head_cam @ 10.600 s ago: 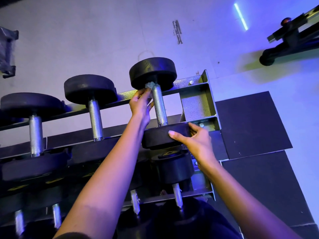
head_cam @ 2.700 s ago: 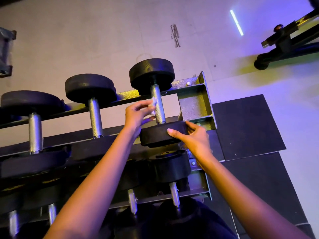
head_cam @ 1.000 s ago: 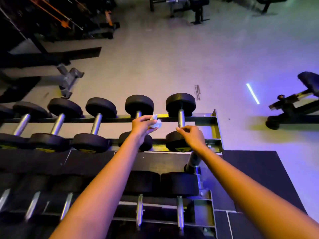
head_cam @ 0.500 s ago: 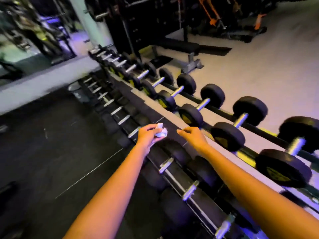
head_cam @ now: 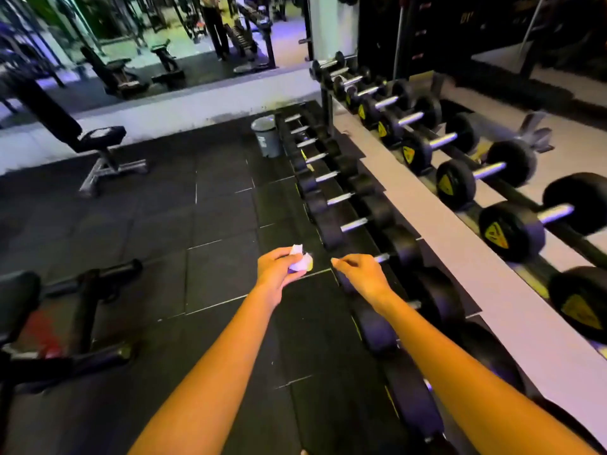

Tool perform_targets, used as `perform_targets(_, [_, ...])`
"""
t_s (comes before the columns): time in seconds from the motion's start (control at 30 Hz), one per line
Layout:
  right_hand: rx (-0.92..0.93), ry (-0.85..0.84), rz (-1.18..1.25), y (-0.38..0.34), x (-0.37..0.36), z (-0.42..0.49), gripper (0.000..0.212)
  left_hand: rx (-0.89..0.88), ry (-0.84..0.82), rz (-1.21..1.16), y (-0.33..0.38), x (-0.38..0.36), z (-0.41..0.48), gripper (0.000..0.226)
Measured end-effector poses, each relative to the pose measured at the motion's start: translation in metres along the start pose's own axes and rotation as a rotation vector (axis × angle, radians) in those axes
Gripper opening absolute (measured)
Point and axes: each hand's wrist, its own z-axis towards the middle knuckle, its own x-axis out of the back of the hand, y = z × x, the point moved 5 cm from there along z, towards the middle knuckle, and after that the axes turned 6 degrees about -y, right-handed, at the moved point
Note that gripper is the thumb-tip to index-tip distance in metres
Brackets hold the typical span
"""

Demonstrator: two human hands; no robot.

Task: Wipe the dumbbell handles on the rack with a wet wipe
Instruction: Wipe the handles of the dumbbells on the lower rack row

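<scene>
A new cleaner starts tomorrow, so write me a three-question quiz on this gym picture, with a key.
1. True or false: the crumpled white wet wipe is touching a steel dumbbell handle.
2. Which hand grips the wipe?
3. The small grey bin stands: A) on the floor at the long dumbbell rack's far end; B) on a table; C) on the top row.
Key: 1 false; 2 the left hand; 3 A.

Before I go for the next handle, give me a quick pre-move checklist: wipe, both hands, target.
1. Left hand grips the wet wipe: ok.
2. Right hand holds nothing: ok.
3. Wet wipe in contact with a handle: not ok; it is held over the floor.
4. Lower-tier dumbbell handle ahead is uncovered: ok.
5. Wet wipe damp enough: cannot tell.
</scene>
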Motion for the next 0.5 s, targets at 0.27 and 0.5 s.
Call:
perform_targets(0.27, [0.014,-0.002,-0.15,-0.083,-0.063,0.149,0.03,0.003,0.016,-0.02,0.081,0.071,0.144,0.014])
perform_targets(0.5, [0.032,0.0,-0.334,-0.11,-0.085,0.307,0.027,0.021,0.009,-0.003,0.126,0.098,0.303,0.014])
